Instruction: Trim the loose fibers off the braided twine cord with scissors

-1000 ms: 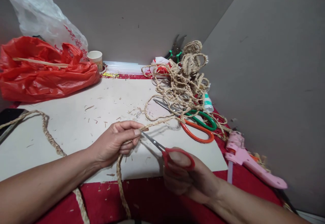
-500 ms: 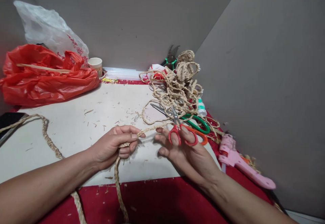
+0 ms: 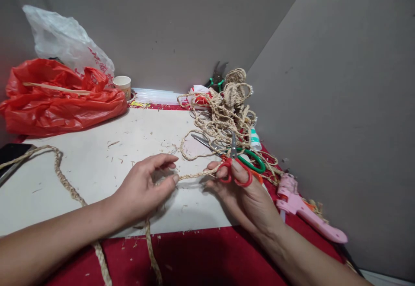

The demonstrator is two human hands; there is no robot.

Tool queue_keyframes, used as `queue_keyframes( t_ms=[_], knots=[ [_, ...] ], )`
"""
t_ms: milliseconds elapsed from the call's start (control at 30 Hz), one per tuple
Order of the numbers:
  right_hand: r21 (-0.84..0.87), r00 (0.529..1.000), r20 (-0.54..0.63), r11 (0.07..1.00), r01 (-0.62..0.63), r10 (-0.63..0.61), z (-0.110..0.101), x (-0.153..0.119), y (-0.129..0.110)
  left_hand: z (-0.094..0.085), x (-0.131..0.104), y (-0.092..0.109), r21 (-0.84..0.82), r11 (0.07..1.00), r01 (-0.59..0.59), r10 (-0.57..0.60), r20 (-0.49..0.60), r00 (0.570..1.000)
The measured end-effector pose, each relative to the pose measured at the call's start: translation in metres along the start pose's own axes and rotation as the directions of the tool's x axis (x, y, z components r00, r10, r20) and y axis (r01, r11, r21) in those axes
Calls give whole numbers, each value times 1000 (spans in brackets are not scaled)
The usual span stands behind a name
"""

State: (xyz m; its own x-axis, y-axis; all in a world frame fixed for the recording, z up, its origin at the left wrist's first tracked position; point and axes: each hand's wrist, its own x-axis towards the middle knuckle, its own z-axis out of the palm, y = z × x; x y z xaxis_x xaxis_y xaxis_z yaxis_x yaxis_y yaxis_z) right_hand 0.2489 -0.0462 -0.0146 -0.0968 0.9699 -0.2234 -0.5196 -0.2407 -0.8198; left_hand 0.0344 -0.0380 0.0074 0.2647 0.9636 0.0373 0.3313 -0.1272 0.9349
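A pale braided straw rope (image 3: 197,174) stretches between my two hands. My left hand (image 3: 145,186) carries it loosely, thumb along the rope and index finger lifted apart from it; its lower fingers are mostly hidden. Below that hand the rope hangs past the near table edge. My right hand (image 3: 246,195) has small red-handled scissors (image 3: 235,169) looped on its fingers, blades pointing up and away. Its fingertips also pinch the rope near the handles. Just behind lie green-handled scissors (image 3: 256,163), partly covered by the red pair.
A tangled heap of thin braided cord (image 3: 227,104) lies at the back right. Nearby is a pink glue gun (image 3: 301,210). At the left are a red plastic bag (image 3: 65,104), a paper cup (image 3: 122,84) and a dark phone-like object (image 3: 13,156). Straw scraps litter the white board (image 3: 90,147).
My left hand's grip has loosened, its thumb and index finger now apart. My right fingertips have closed on the rope, and the red scissors have tilted more upright.
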Motion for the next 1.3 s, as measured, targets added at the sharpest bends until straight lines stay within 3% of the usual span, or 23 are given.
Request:
queue_keyframes(
  t_ms=[67,133,233,333,433,567,667,800,867,933,1133,1300],
  knots=[
    [-19,1000,27,1000,-10,11,3,-3,4,1,-6,1,215,947,-241,245,6,969],
    [-48,997,70,998,-33,37,6,-8,9,4,-11,-5,316,863,-394,377,117,919],
    [-93,992,118,995,-35,46,10,-13,12,7,-16,-19,385,810,-442,360,268,894],
    [-110,993,115,994,-5,17,9,-13,9,7,-16,-25,406,805,-433,335,293,896],
    [-103,997,74,995,13,-5,4,-8,4,5,-13,-20,271,895,-354,295,234,926],
    [-86,1000,16,996,22,-21,1,-2,-4,2,-5,-10,-60,998,-14,30,283,959],
    [-111,999,25,993,45,-43,5,0,-13,0,1,-10,-300,909,290,-154,403,902],
    [-178,996,71,982,66,-54,19,9,-36,-6,4,-9,-503,718,482,-166,549,819],
    [-199,992,114,977,70,-47,29,21,-47,-8,3,-5,-543,656,524,-142,593,792],
    [-213,988,152,975,62,-29,41,39,-53,-9,0,0,-582,619,527,-126,588,799],
    [-264,976,203,964,-28,84,73,89,-39,-4,-4,-4,-678,574,459,-132,477,869],
    [-353,968,237,935,11,78,71,92,-24,0,3,-13,-709,621,334,-193,275,942]
  ],
)
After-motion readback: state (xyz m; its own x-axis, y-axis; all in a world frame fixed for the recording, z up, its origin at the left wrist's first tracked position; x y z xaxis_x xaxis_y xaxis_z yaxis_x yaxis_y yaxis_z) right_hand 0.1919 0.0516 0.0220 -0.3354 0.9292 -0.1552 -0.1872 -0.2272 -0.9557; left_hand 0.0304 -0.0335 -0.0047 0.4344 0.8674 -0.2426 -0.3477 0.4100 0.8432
